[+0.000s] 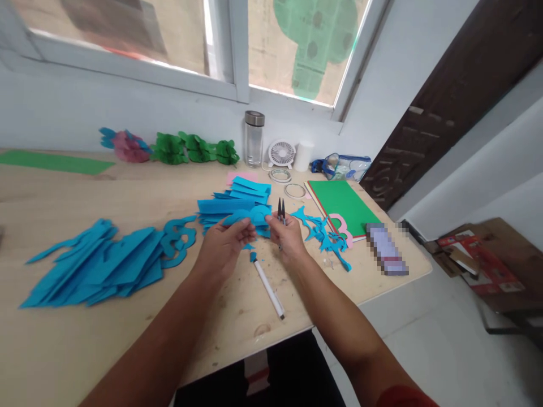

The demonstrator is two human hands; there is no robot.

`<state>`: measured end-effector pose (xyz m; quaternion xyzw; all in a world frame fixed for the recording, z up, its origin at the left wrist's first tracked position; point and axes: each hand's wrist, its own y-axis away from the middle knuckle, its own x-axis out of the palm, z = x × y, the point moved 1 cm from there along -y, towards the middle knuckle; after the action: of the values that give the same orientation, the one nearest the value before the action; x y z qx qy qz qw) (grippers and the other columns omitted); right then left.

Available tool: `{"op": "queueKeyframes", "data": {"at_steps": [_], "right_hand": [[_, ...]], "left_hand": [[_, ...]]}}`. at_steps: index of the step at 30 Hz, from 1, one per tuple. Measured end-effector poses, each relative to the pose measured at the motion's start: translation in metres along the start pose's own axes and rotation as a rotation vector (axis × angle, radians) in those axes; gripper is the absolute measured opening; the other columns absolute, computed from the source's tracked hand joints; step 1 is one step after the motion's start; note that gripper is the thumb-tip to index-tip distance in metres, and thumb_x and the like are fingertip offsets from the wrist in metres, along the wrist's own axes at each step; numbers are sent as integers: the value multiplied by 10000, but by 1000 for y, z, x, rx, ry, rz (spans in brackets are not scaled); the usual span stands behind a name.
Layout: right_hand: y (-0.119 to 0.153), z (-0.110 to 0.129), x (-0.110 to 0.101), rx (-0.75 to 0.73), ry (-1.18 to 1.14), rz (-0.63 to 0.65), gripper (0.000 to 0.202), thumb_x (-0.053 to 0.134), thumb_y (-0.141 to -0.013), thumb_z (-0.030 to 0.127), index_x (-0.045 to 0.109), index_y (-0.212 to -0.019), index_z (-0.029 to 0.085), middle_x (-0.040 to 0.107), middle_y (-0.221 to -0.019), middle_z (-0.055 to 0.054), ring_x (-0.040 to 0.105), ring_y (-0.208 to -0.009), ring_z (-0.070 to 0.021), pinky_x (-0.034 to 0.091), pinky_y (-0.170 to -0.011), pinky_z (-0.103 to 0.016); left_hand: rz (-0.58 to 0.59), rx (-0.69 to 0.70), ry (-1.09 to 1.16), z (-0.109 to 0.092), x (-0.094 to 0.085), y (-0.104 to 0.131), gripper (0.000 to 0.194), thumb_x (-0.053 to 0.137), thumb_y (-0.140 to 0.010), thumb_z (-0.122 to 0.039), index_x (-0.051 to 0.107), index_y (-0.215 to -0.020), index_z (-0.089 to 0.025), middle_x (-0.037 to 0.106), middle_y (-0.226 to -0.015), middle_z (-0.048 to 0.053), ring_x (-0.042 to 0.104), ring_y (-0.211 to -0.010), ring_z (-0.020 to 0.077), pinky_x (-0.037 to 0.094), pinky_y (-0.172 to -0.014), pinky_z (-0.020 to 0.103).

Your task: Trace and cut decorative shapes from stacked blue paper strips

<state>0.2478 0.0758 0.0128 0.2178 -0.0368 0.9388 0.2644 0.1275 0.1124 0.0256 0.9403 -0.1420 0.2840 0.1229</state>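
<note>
A blue paper piece (259,213) with rounded edges is held between both hands above the table. My left hand (227,244) pinches its left part between thumb and fingers. My right hand (286,236) pinches its right edge and also holds small dark-tipped scissors (281,208), blades pointing away from me. Just behind the hands lies a stack of folded blue paper (237,199). A white pen (269,288) rests on the table between my forearms. Blue paper scraps (320,233) lie to the right of my right hand.
Folded blue sheets (123,263) spread over the table (169,350) at left. Green sheets (343,206), a pink cutout (340,229) and a blurred-out phone-like object (387,249) lie right. A bottle (254,141), fan (281,153) and green paper decorations (195,148) stand at the back.
</note>
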Motion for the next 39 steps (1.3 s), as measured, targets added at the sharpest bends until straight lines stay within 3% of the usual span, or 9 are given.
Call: {"op": "queueKeyframes", "data": {"at_steps": [8,17,23,28,33,39], "right_hand": [[-1,-8,0,17,-22,108,406,867,-533,411,551,-670,196,357,-415,126,264,-344,-31,162,-339,-189],[1,-14,0,19,56,154,353,820,-599,429,585,-705,188,396,-450,112,271,-380,-41,157,-378,-213],[10,-7,5,53,100,211,460,699,-679,624,598,-671,175,367,-425,100,255,-384,-52,163,-400,-233],[14,-8,6,52,125,312,567,575,-720,731,620,-675,168,384,-440,85,265,-390,-56,166,-406,-233],[18,-7,9,27,141,386,533,597,-748,683,629,-656,159,374,-425,83,284,-389,-56,167,-403,-225],[22,-7,13,65,147,360,548,599,-726,702,619,-646,160,382,-416,78,267,-375,-59,147,-383,-228]], "left_hand": [[50,-38,73,-2,0,-2,172,820,-569,-185,654,-612,-179,697,-639,1,651,-633,146,550,-600,252],[13,90,-42,1,2,3,167,805,-587,-209,714,-722,-171,724,-714,6,651,-660,150,540,-613,265],[-66,105,75,-3,-1,0,128,787,-586,-171,672,-636,-192,702,-648,-29,650,-637,142,559,-634,282],[-17,76,102,-1,-7,-4,107,764,-665,-203,678,-632,-257,736,-730,-14,689,-741,196,590,-740,374],[12,26,150,0,-8,-4,94,772,-690,-225,683,-660,-240,730,-705,-27,691,-757,182,577,-725,325],[-9,13,233,-4,-3,0,171,806,-637,-222,643,-646,-170,711,-678,2,668,-666,140,539,-622,251]]}}
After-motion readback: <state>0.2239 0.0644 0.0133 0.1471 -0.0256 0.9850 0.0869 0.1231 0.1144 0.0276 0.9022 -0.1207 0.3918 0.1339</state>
